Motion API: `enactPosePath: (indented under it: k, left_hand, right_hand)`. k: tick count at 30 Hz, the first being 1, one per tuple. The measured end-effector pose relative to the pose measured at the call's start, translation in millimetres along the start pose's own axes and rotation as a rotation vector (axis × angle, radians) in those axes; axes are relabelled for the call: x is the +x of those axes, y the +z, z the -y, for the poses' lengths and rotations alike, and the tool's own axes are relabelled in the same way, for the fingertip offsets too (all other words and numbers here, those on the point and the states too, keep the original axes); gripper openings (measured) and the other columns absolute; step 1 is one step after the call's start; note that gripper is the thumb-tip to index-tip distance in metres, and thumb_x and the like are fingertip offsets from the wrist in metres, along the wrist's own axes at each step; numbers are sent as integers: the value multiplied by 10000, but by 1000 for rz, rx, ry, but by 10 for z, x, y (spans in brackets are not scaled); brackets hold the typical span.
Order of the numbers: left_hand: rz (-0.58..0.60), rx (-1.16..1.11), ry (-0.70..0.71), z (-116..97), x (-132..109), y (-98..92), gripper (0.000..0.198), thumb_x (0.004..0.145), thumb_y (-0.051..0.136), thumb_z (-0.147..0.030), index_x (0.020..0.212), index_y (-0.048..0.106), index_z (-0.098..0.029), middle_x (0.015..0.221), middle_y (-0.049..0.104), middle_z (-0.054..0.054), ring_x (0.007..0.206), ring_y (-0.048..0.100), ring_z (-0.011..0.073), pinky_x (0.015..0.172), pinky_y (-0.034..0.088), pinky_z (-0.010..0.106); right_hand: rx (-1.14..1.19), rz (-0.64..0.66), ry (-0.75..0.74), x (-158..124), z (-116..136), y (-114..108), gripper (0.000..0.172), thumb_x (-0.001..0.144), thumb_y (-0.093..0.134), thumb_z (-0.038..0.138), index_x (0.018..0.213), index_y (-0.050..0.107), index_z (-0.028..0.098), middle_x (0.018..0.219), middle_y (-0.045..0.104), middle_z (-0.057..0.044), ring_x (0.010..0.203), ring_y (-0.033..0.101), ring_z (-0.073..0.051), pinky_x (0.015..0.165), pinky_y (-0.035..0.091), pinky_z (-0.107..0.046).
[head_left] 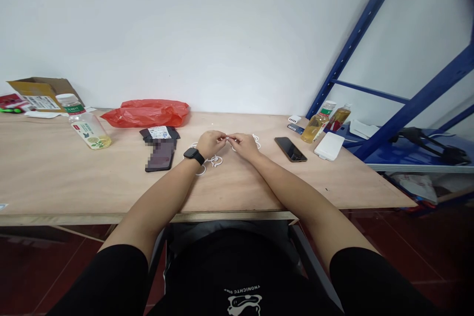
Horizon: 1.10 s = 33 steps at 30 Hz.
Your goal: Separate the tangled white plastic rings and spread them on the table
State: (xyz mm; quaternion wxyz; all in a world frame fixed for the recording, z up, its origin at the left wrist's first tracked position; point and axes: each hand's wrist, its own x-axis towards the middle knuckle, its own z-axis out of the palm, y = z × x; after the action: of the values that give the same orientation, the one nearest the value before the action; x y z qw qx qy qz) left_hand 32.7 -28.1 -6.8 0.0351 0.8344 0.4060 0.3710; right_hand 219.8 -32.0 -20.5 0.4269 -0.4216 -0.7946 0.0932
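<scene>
Above the middle of the table, my left hand point(211, 143) and my right hand point(243, 145) meet fingertip to fingertip. Both are closed in a pinch on a small piece of white cord, mostly covered by the fingers. More of the thin white cord point(216, 161) lies in loose loops under and beside my left wrist, which wears a black watch. Another curl of it shows behind my right hand. Whether all the loops belong to one cord I cannot tell.
Left of my hands lie a dark phone-shaped object point(163, 154), partly pixelated, a red plastic bag point(148, 113), a bottle point(89, 128) and a cardboard box point(40, 94). To the right are a phone point(291, 149), a white case point(329, 146), bottles point(315, 126) and a blue metal frame point(355, 34).
</scene>
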Motion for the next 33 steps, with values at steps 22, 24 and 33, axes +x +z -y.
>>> enactPosePath:
  k: [22, 24, 33]
  left_hand:
    - [-41, -126, -32, 13, -2, 45, 171, 894, 606, -280, 906, 745, -181, 874, 758, 55, 806, 686, 181, 786, 508, 289]
    - [-75, -197, -95, 5, -4, 35, 184, 891, 602, -289, 923, 735, -167, 899, 757, 61, 821, 685, 175, 787, 513, 282]
    - [357, -104, -132, -4, 31, -278, 231, 756, 621, -265, 896, 757, -141, 815, 738, 47, 715, 646, 162, 691, 493, 255]
  right_hand:
    - [-37, -49, -45, -12, -39, 18, 138, 883, 620, 290, 953, 721, 227, 858, 748, -26, 782, 684, -177, 736, 486, -275]
    - [4, -67, -17, -9, -21, 42, 170, 875, 620, 276, 1013, 709, 229, 888, 750, -22, 783, 688, -172, 742, 501, -277]
    - [-208, -143, 14, 64, -200, -116, 244, 861, 571, 205, 1059, 712, 227, 1084, 713, -59, 984, 649, -224, 883, 502, -353]
